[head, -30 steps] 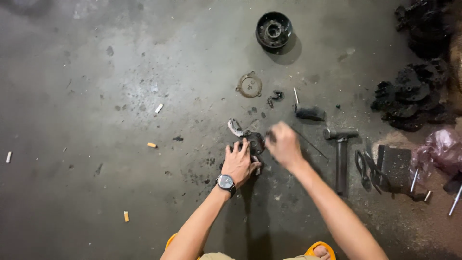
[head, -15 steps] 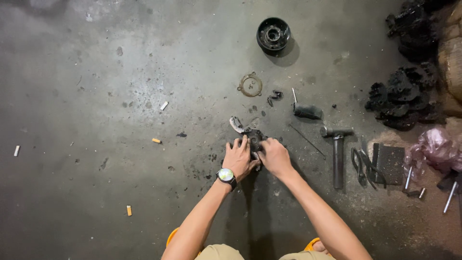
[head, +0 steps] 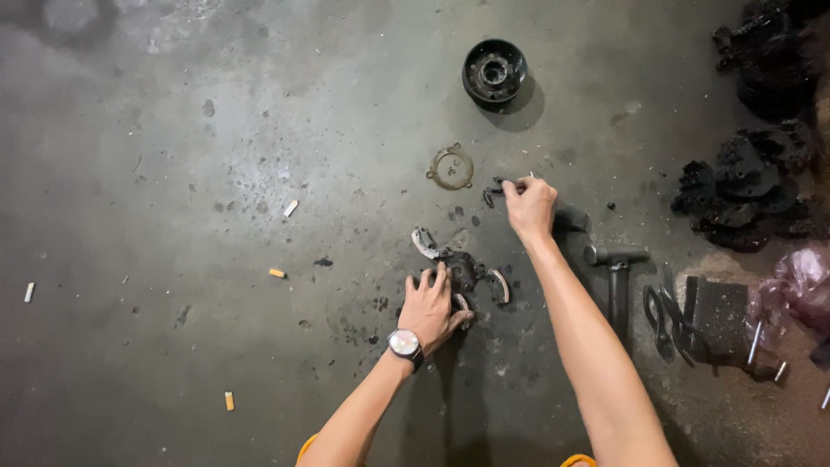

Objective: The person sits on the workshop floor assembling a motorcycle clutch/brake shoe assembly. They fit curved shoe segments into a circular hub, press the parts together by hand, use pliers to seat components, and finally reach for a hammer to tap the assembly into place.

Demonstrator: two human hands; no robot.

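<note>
Clutch assembly under left hand, right hand beyond

Your floor is stained grey concrete. You've got a black drum at top centre, a rusty ring below it. Hammer at right, pliers just beside it, then a dark block. Black greasy parts piled at far right, pink bag below them. Cigarette butts scattered at left.
</note>
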